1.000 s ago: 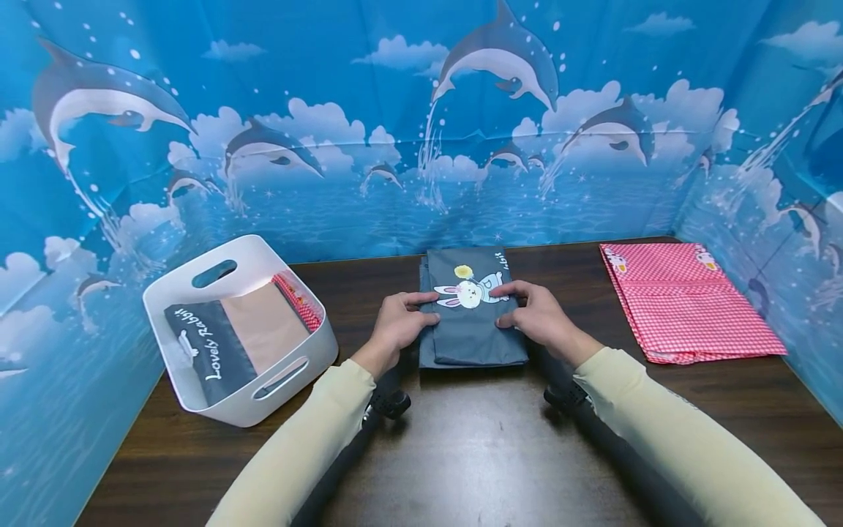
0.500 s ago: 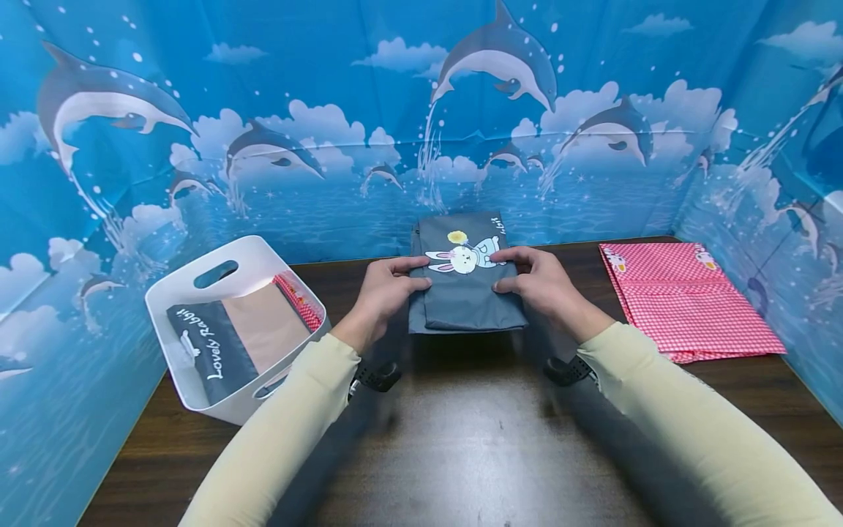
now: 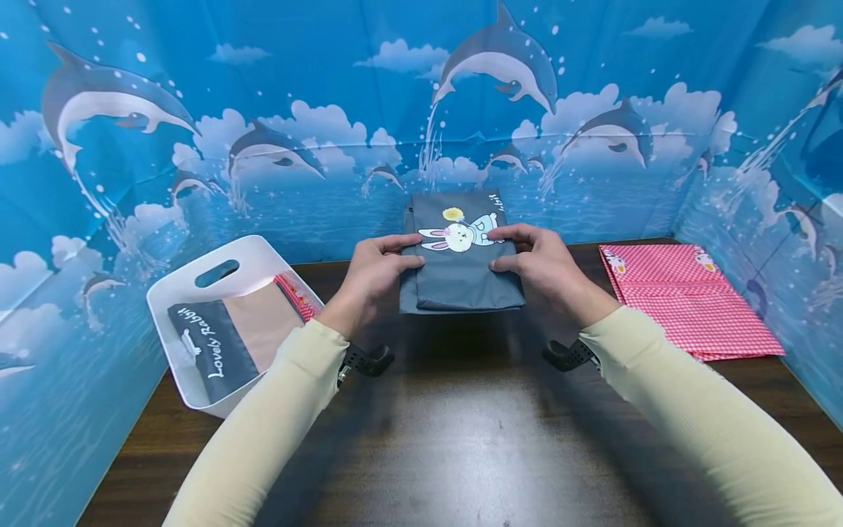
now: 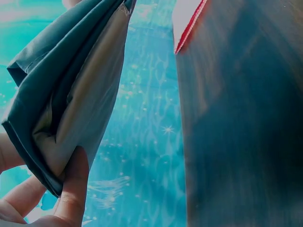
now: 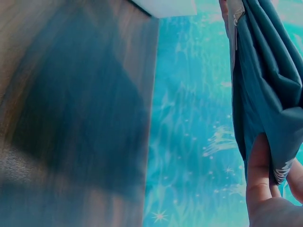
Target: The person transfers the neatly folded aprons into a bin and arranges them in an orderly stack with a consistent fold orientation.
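A folded dark grey cloth [image 3: 467,282] with a white rabbit and a yellow flower printed on top is held up above the table in the head view. My left hand [image 3: 370,272] pinches its left edge between thumb and fingers. On the opposite edge, my right hand [image 3: 543,267] grips it the same way. The left wrist view shows the layered folds of the cloth [image 4: 75,90] from the side, with a paler layer at one face. White stitching or lettering marks the corner of the cloth [image 5: 270,94] by the right fingers.
At left stands a white basket [image 3: 166,351] with cutout handles, holding a folded grey-and-tan cloth [image 3: 266,326] and a red checked one [image 3: 295,293]. A folded red gingham cloth [image 3: 698,307] lies at right on the dark wooden table [image 3: 454,439]. A dolphin-print curtain [image 3: 369,88] hangs behind.
Both hands have lifted the folded grey cloth off the table, raising it up and slightly to the left. The basket and red gingham cloth have stayed in place.
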Demonstrator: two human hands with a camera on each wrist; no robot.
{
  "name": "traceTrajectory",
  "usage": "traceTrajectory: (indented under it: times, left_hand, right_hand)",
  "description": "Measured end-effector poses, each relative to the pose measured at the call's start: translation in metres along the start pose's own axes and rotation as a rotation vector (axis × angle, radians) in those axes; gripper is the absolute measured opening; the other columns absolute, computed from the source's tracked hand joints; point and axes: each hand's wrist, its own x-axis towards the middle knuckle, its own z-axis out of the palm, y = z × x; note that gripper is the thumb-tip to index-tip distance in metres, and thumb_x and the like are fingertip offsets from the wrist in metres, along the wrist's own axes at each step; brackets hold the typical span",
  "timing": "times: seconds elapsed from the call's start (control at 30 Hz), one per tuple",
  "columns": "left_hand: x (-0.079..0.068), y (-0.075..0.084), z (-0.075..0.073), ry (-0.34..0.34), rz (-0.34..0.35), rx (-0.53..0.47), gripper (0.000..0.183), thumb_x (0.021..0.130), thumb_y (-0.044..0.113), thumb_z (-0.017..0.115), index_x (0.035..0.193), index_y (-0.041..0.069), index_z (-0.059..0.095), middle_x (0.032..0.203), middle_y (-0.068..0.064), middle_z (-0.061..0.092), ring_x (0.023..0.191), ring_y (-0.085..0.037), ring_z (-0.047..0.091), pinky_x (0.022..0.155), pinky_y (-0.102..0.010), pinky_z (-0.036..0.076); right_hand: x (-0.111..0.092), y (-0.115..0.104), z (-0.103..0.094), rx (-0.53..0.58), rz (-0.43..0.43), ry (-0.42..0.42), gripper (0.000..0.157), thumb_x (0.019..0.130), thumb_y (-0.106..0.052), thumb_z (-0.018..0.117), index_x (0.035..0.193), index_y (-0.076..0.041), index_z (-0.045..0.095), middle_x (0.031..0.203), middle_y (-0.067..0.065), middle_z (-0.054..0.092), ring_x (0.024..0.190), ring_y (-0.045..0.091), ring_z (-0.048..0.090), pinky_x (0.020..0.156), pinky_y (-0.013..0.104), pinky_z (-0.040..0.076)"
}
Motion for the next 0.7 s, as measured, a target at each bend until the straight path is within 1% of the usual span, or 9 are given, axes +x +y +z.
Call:
traceTrajectory:
  times: [0.17,0.47,0.6,0.7]
  left_hand:
    - [-0.002,0.003,-0.004,-0.005,0.007,0.0,0.04,0.1,0.016,0.076,0.14,0.023,0.074,0.164,-0.004,0.051,0.148,-0.024,0.042,0.121,-0.045,0.046]
    - [-0.005,0.005,-0.009,-0.001,-0.006,0.006,0.041,0.1,0.017,0.077,0.141,0.024,0.073,0.166,-0.005,0.048,0.147,-0.024,0.042,0.122,-0.046,0.045]
    - [-0.008,0.004,-0.013,0.009,-0.008,0.006,0.041,0.101,0.016,0.076,0.141,0.024,0.073,0.167,-0.004,0.047,0.149,-0.023,0.042,0.122,-0.046,0.045]
    - [-0.01,0.001,-0.018,0.021,-0.006,0.003,0.042,0.101,0.016,0.075,0.142,0.023,0.073,0.168,-0.004,0.045,0.15,-0.024,0.04,0.123,-0.047,0.044]
  right_hand:
    - [0.0,-0.005,0.0,-0.003,-0.018,0.003,0.048,0.098,-0.009,0.075,0.145,-0.015,0.067,0.148,0.012,0.056,0.126,0.029,0.048,0.104,0.039,0.044]
    - [0.001,-0.004,0.003,0.016,-0.026,-0.018,0.047,0.098,-0.009,0.075,0.144,-0.014,0.068,0.15,0.012,0.056,0.128,0.029,0.048,0.107,0.04,0.044]
    - [0.002,-0.004,0.008,0.03,-0.029,-0.024,0.047,0.097,-0.008,0.075,0.144,-0.013,0.068,0.148,0.013,0.057,0.125,0.03,0.048,0.105,0.039,0.045]
    - [0.003,-0.003,0.016,0.052,-0.03,-0.035,0.048,0.097,-0.009,0.075,0.144,-0.014,0.067,0.147,0.012,0.057,0.123,0.029,0.049,0.1,0.036,0.046]
